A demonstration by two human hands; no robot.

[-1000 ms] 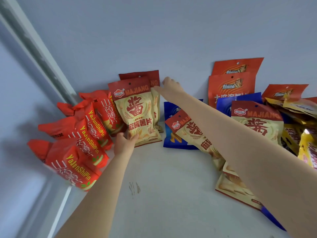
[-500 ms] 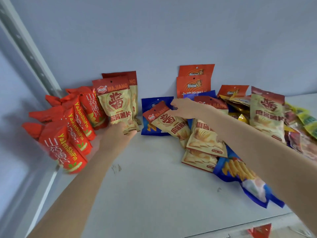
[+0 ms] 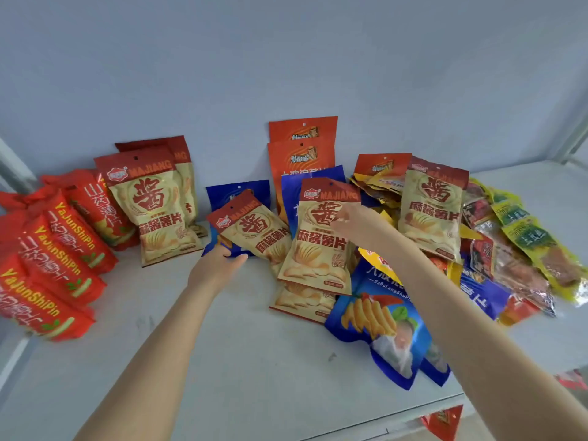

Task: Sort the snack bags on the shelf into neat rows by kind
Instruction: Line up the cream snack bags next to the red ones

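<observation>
— How many of each kind?
— On the shelf [image 3: 222, 361] I count six Majiang bags [image 3: 432, 211], at least four red YaJunShiPin bags [image 3: 54, 265] at the left, three orange bags [image 3: 299, 160] at the back, and several blue bags [image 3: 378, 323].
— And your fingers?
— My right hand [image 3: 353, 222] grasps the edge of the middle Majiang bag [image 3: 318, 243]. My left hand [image 3: 216, 267] touches the low corner of the tilted Majiang bag [image 3: 251, 230]; whether its fingers are clenched on it, I cannot tell.
— What is in the way?
— A mixed heap [image 3: 515, 249] at the right lies over some blue ones.
</observation>
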